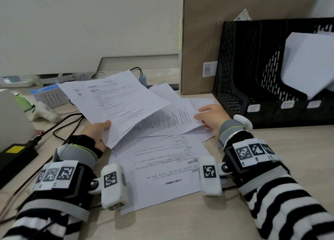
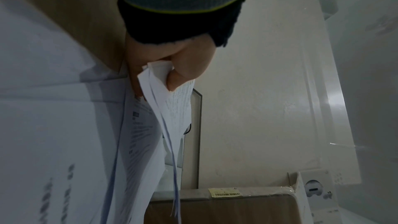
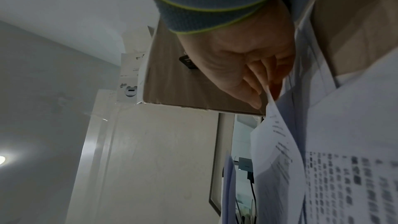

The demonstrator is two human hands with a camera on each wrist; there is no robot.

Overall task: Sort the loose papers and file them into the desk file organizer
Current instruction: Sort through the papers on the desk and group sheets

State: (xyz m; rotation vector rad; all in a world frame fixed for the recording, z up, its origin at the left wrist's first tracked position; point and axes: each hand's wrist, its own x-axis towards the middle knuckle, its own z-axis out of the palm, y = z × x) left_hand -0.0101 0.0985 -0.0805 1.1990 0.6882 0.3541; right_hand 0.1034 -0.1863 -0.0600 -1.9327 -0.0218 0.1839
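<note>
Gripping lifted sheets (image 1: 115,102), left hand (image 1: 97,133).

Printed sheets (image 1: 159,165): text present, too small and blurred to read. File organizer (image 1: 253,80) slot labels, cardboard box (image 1: 200,40) barcode sticker: illegible.

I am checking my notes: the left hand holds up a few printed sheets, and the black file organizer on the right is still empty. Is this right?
Not quite. The file organizer is not empty: the head view shows white paper already standing in one compartment. The left hand does hold up printed sheets.
</note>
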